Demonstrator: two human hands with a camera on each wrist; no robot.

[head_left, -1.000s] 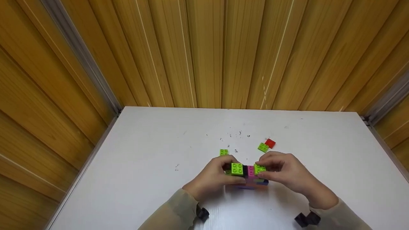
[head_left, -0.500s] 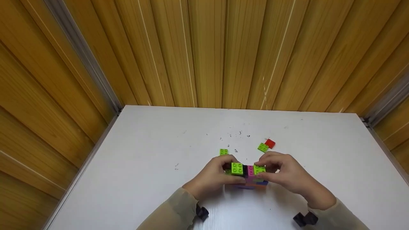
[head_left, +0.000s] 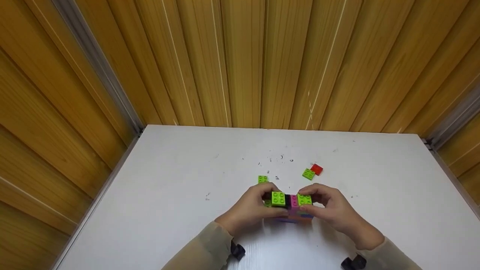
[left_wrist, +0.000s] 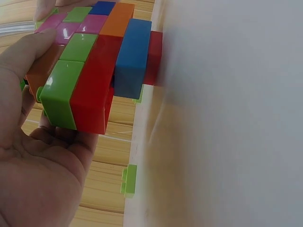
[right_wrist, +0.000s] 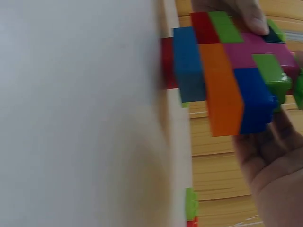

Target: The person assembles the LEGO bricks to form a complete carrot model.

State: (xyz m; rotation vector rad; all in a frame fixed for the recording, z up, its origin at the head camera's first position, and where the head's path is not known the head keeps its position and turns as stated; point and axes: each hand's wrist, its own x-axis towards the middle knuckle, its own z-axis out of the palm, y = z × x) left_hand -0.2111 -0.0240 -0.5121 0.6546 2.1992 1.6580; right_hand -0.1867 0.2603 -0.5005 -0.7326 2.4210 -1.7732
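Note:
A block of coloured toy building bricks stands low over the white table, on a narrower blue brick and a red brick. My left hand grips its left side, thumb on the near face and fingers behind. On top, a lime green brick sits at the left; a pink brick shows farther right. My right hand pinches another lime green brick at the top right corner. In the right wrist view, orange and dark blue bricks form the right end.
Beyond the hands, a loose lime green brick lies on the white table. Farther right, a green brick touches a red one. Wood-patterned panels enclose the table's back and sides.
My right hand has shifted slightly left and nearer to me, its fingers lower around the right green brick. My left hand and the brick block have hardly moved.

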